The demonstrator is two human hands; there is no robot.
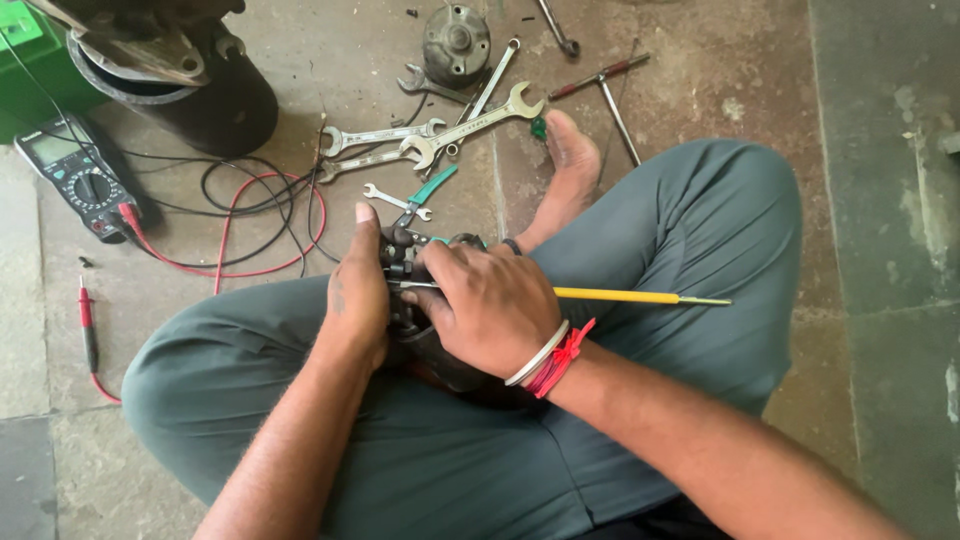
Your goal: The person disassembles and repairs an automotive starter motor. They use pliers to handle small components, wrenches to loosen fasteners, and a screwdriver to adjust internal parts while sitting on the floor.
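Observation:
I sit cross-legged on a stone floor in grey trousers. My left hand (357, 290) grips a small dark metal part (400, 262) held over my lap. My right hand (490, 305) is wrapped over the same part from the right and holds a thin tool with a yellow handle (615, 295) that sticks out to the right across my knee. A white band and a red thread sit on my right wrist. Most of the dark part is hidden under both hands.
Several open-end spanners (440, 135) lie on the floor ahead, with green-handled pliers (425, 193), a T-handle wrench (610, 95) and a round metal part (456, 42). A multimeter (75, 172) with red and black leads lies left, near a black cylinder (190, 90).

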